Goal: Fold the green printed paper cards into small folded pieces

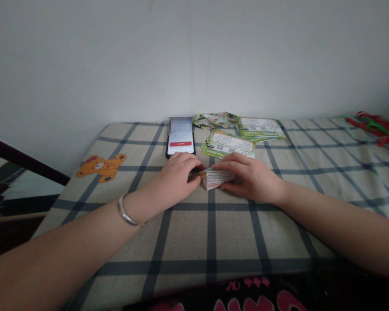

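Observation:
A small folded paper leaflet [215, 178], white with print and a green and orange edge, is between my two hands on the checked tablecloth. My right hand [251, 177] grips its right side, thumb below and fingers on top. From the left, my left hand [181, 172] pinches the leaflet's left corner; its fingertips are partly hidden. Just beyond my hands lies a stack of green and white leaflets [230, 143] with printed codes. A phone [180, 146] with a lit screen and a red button rests behind my left hand.
Against the wall lie folded green papers [215, 120] and a second leaflet stack [262, 127]. Red and green cords [381, 131] sit at the far right. A bear picture [102, 167] is on the tablecloth [188, 233] at left, near the table's edge and a dark railing [22, 157].

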{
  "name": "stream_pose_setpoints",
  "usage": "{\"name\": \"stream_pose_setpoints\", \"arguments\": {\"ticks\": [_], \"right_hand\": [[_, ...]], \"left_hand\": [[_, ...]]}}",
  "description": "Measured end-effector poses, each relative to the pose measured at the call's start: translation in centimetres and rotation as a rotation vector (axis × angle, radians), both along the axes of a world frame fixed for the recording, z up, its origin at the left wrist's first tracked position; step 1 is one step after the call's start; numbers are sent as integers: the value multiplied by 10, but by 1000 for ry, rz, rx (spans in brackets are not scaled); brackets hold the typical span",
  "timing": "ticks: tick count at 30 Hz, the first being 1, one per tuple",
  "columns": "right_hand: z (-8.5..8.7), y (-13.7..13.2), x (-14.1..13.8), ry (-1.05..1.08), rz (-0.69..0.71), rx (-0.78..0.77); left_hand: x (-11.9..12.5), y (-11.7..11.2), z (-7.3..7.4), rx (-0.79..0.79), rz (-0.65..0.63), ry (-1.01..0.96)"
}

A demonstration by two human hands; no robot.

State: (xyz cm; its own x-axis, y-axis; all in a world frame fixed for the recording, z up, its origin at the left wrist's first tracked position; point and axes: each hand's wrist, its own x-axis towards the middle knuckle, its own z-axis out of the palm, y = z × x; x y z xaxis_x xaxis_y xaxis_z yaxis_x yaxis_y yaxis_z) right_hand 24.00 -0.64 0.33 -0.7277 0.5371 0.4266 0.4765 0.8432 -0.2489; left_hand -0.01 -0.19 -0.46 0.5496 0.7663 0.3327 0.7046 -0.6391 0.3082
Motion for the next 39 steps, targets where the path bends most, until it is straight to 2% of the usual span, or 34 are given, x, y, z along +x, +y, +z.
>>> {"name": "stream_pose_setpoints", "arguments": {"ticks": [3, 9, 15, 18, 21, 25, 32, 35, 39], "right_hand": [[0, 0, 0, 29, 13, -36], [-1, -1, 1, 48, -29, -3], [1, 0, 2, -10, 52, 31], [1, -1, 2, -35, 39, 60], [1, -2, 3, -61, 11, 74], [1, -2, 4, -62, 41, 85], [2, -3, 2, -19, 34, 140], [1, -3, 2, 3, 9, 157], [-1, -2, 2, 6, -4, 191]], "left_hand": [[0, -1, 0, -6, -6, 15], [-1, 0, 0, 3, -6, -3], [-1, 1, -2, -2, 40, -75], [0, 2, -3, -18, 37, -124], [0, 3, -3, -106, 37, -220], [-1, 4, -4, -254, 49, -359], [6, 5, -10, -612, -124, -785], [10, 3, -11, -692, -119, -818], [11, 0, -8, -680, -139, -740]]}}
